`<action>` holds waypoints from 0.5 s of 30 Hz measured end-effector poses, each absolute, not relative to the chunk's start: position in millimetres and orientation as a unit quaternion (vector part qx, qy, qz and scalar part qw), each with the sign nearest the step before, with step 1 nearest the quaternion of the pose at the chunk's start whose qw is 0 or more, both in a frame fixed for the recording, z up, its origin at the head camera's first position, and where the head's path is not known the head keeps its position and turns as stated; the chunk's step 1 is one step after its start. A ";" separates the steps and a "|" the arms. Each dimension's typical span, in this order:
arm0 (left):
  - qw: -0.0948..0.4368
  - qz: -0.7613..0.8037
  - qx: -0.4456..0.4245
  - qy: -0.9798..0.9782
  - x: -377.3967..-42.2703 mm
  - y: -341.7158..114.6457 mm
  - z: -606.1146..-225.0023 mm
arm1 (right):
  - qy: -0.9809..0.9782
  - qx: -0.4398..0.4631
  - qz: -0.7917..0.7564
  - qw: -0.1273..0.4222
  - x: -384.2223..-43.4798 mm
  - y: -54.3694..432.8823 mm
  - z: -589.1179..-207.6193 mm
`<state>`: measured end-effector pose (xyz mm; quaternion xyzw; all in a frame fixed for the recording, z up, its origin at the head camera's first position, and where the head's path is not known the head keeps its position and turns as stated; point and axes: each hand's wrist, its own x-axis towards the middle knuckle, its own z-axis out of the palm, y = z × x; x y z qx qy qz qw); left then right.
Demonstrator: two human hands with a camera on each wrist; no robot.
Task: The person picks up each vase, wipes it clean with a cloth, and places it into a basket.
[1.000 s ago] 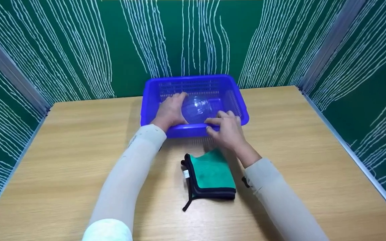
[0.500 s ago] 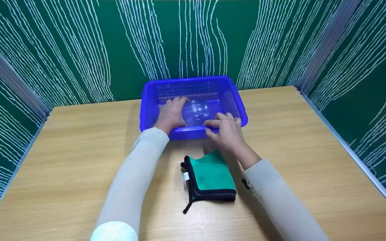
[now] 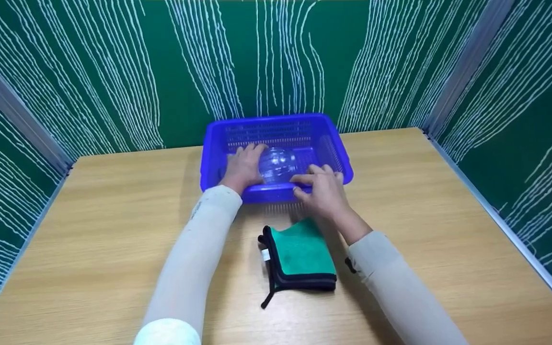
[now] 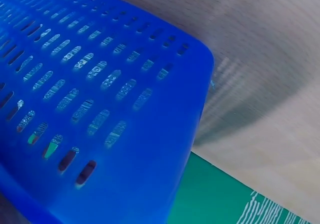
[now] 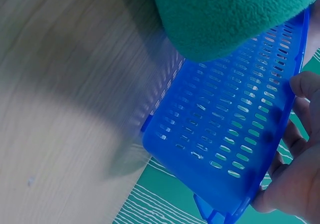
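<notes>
A clear, round-bodied container (image 3: pixel 278 166) lies inside the blue plastic basket (image 3: pixel 271 194), near its front wall. My left hand (image 3: pixel 243 167) reaches over the front rim and holds the container from its left side, thumb toward the front. In the left wrist view the slotted basket wall (image 4: pixel 135 149) hides that hand. My right hand (image 3: pixel 325 194) grips the front rim right of the middle, thumb outside and fingers over the inside; the right wrist view shows its fingers (image 5: pixel 295 136) along the rim. A green cloth with black edging (image 3: pixel 304 251), folded, lies in front of the basket.
The basket stands at the back of the wooden table (image 3: pixel 127 230), close to a green wall with white wavy lines (image 3: pixel 300 62). Side walls with metal frame strips (image 3: pixel 465 62) border the table left and right. A black loop sticks out of the cloth's near left corner.
The left hand and the clear container have sunk slightly lower in the basket and toward its front wall. The right hand stays at the rim; the head view has tilted a little.
</notes>
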<state>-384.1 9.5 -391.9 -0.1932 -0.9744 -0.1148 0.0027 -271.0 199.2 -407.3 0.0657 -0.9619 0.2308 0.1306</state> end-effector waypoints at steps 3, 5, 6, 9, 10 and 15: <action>-0.007 -0.132 -0.191 -0.973 -383.2 6.2 -391.3 | -0.960 0.067 0.239 0.129 -271.5 199.1 -407.2; -0.018 -0.155 -0.182 -0.971 -380.5 3.0 -389.9 | -0.960 0.070 0.241 0.125 -271.9 199.2 -405.9; -0.020 -0.169 -0.178 -0.969 -379.5 3.1 -388.3 | -0.961 0.072 0.239 0.121 -272.0 200.8 -404.3; -0.016 -0.207 -0.166 -0.964 -376.1 3.9 -381.3 | -0.965 0.083 0.227 0.105 -272.3 207.0 -396.5; -0.008 -0.212 -0.166 -0.963 -374.6 3.9 -377.9 | -0.966 0.087 0.222 0.101 -272.3 209.5 -393.2; 0.053 -0.191 -0.208 -0.958 -364.5 -0.8 -358.0 | -0.966 0.122 0.197 0.118 -269.8 225.4 -377.1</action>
